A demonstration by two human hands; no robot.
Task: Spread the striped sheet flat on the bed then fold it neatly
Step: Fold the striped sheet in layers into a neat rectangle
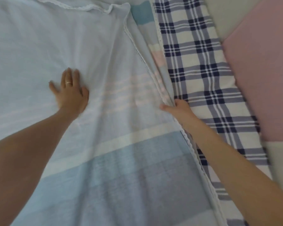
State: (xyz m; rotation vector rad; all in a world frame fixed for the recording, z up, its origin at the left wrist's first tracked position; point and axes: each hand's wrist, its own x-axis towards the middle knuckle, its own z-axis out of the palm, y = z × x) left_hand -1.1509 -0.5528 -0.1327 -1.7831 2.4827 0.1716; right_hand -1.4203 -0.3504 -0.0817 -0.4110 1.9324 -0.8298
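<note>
A thin, pale blue striped sheet (pixel 104 160) of light woven cloth fills most of the view, from 12 o'clock down to 6 o'clock. It lies nearly flat on the bed, with a few soft creases. Wide blue and white bands cross it near 6 o'clock, and faint pink stripes cross the centre. Its white lace-trimmed edge (pixel 134 44) runs diagonally from about 12 o'clock towards 5 o'clock, with a rumpled corner at 12 o'clock. Just beyond that edge, a narrow strip of blue and pink banded cloth shows. The left hand (pixel 69 90), towards 9 o'clock of centre, rests palm-down on the sheet with its fingers straight and slightly spread, holding nothing. It wears a thin gold ring (pixel 68 83). The right hand (pixel 178 106), towards 3 o'clock of centre, grips the trimmed edge, thumb on top and fingers curled under the cloth, out of sight. A navy and white plaid bed cover (pixel 203 79) lies under the sheet and shows as a band from 1 o'clock to 5 o'clock. At 3 o'clock is a dusty pink padded panel (pixel 260 62), with a pale beige panel (pixel 219 13) at 1 o'clock.
</note>
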